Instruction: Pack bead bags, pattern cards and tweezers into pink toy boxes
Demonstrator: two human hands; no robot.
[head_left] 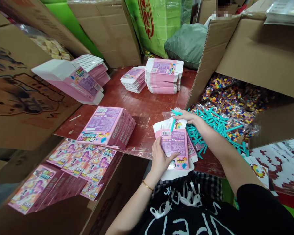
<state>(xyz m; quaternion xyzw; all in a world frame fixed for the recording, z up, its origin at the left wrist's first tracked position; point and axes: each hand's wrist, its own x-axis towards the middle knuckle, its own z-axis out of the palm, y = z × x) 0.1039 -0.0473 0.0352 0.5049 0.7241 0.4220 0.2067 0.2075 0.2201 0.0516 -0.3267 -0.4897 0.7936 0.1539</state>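
My left hand [161, 156] grips a pink and purple printed carton [173, 143] at the near table edge, with the thumb across its face. My right hand [187, 117] is closed on a teal plastic stick [173, 124] with a crosspiece at its top. A printed white card [180, 124] and a crumpled clear bag [168, 115] are close under those fingers, at the carton's far end. Whether the fingers also pinch the card and bag is hard to make out. Beneath the held carton lie more flattened pink cartons [191, 150]. A heap of teal sticks [210, 125] lies beside my right forearm.
Filled cartons [104, 125] are stacked on the red table [142, 112], others [85, 160] lower left. Flat cartons [161, 76] stand in piles behind. On the right, an open cardboard box [257, 55] holds bags of colourful pieces [235, 94]. A person [220, 11] is behind it.
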